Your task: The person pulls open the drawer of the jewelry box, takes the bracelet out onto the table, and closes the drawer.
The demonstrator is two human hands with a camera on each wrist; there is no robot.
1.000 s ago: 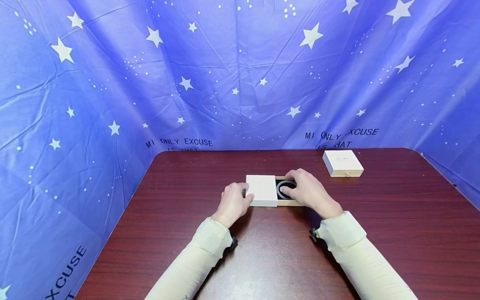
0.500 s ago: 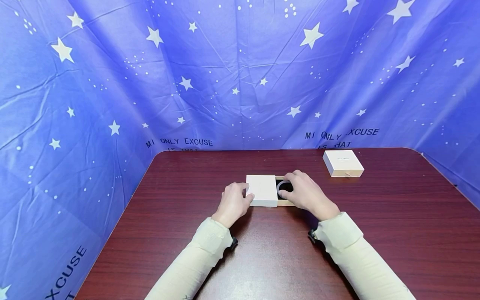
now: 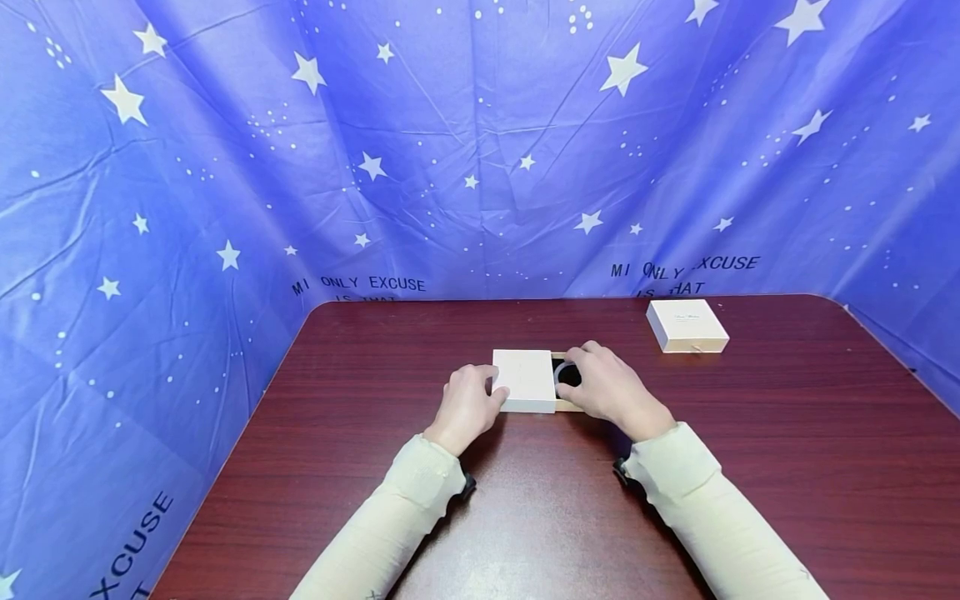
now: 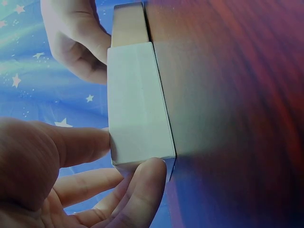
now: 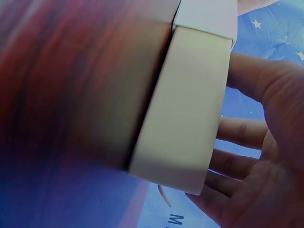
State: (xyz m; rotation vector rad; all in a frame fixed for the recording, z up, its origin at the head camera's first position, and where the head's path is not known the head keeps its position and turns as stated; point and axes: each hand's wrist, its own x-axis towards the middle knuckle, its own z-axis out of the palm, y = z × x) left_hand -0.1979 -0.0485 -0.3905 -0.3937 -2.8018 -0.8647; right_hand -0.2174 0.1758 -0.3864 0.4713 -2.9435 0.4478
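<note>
A white drawer-style box point(image 3: 523, 380) lies at the middle of the table, its inner tray point(image 3: 567, 406) pulled partway out to the right. My left hand point(image 3: 463, 410) grips the left end of the box's outer sleeve, thumb and fingers at its corners. Inside the tray, on a black lining, sits a grey ring-shaped bangle point(image 3: 558, 381), partly covered by my right hand point(image 3: 617, 392). That hand's thumb and fingers reach down into the tray at opposite edges of the bangle. The right wrist view shows the tray's side wall point(image 5: 183, 104), which hides the bangle.
A second closed box point(image 3: 686, 327), pale with small print and a pull tab, stands at the back right of the dark red wooden table point(image 3: 420, 342). A blue star-patterned cloth point(image 3: 480, 150) hangs behind and around the table.
My right hand has shifted slightly left over the tray, covering more of the bangle and closing in on its edges. The left hand and the box stay where they were.
</note>
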